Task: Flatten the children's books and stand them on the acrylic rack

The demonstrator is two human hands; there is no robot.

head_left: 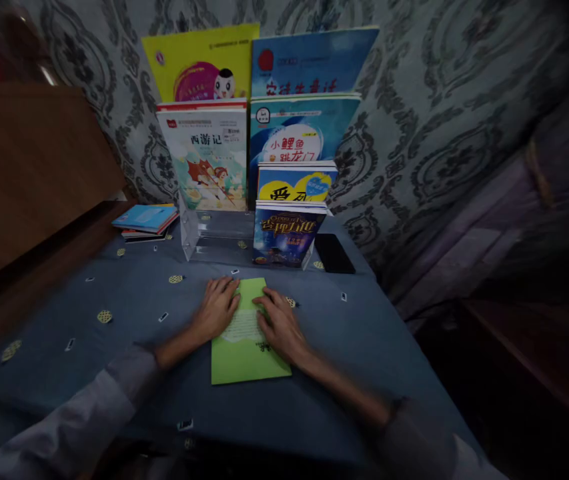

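A thin green book lies on the blue tablecloth in front of me, with a pale patch of small print on its cover. My left hand rests along the book's upper left edge, fingers stretched forward and thumb on the cover. On the opposite side, my right hand lies over the right edge, its fingers spread and their tips on the cover. Neither hand is visibly wrapped around the book. Part of its right side is hidden beneath my right hand.
A clear rack behind the green book holds several upright books, including a white-covered one and a dark blue one. Left of it lies a small book pile. A black phone lies at right on the tablecloth.
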